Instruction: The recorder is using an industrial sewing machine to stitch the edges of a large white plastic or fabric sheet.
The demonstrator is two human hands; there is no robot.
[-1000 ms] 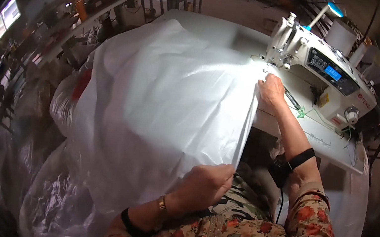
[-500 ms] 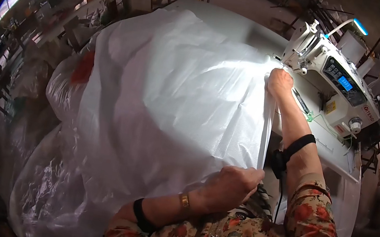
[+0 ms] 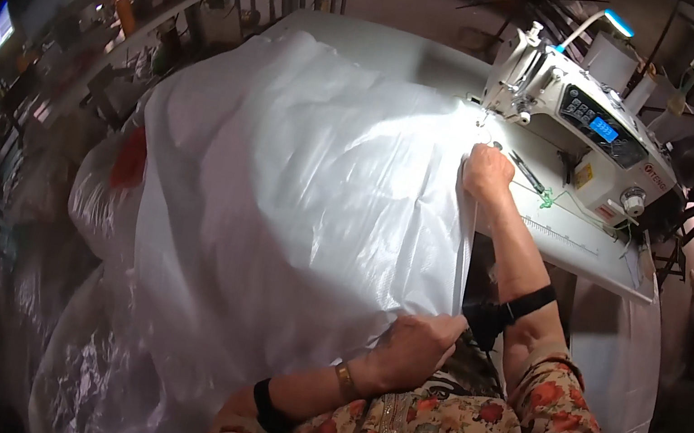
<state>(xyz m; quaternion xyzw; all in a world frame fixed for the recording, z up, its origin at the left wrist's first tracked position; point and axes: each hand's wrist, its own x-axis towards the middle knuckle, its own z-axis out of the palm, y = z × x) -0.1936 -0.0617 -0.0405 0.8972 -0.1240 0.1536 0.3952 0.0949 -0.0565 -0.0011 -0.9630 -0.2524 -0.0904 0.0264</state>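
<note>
A large sheet of white woven plastic fabric (image 3: 326, 176) spreads over the table and hangs down toward me. Its right edge runs taut between my two hands. My right hand (image 3: 489, 172) is closed on that edge, just in front of the needle area of a white sewing machine (image 3: 589, 115). Near my body, my left hand (image 3: 419, 346) pinches the same edge lower down. The machine's lamp (image 3: 619, 23) lights the fabric by the needle. Small tweezers or snips with green thread (image 3: 529, 179) lie on the table right of my right hand.
Crumpled clear plastic (image 3: 104, 350) hangs at the lower left. The white table (image 3: 376, 42) reaches behind the fabric, and a printed ruler scale (image 3: 559, 236) marks its right part. Thread cones (image 3: 612, 61) stand behind the machine. A cluttered bench (image 3: 157, 6) is at the far left.
My right hand has drawn back from the needle area toward me, still gripping the edge. My left hand keeps its pinch. The machine appears farther left as the view has shifted.
</note>
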